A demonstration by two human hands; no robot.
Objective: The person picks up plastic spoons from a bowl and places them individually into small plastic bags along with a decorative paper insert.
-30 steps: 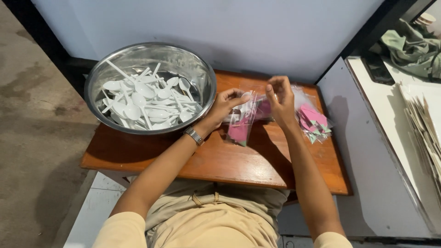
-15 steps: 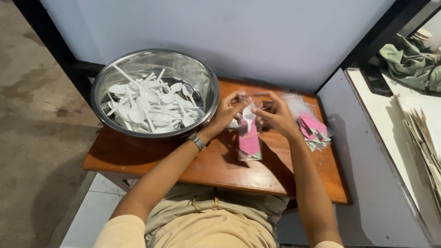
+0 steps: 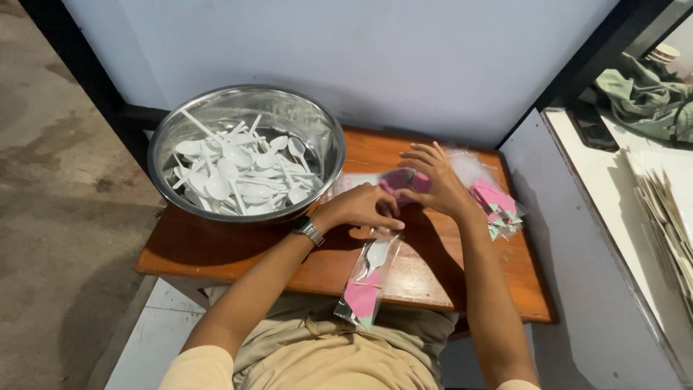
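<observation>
Right now we have both hands down on the wooden table (image 3: 216,249), close together. Our left hand (image 3: 359,208) is curled, fingertips pinching the top of a clear packet (image 3: 367,283) holding a white spoon and pink napkin; its lower end hangs over the near edge. Our right hand (image 3: 432,182) lies spread over pink napkins (image 3: 406,179), apparently pinning them. More filled packets (image 3: 498,202) sit right of it. Steel bowl (image 3: 245,115) of loose spoons (image 3: 234,173) stands within left reach.
</observation>
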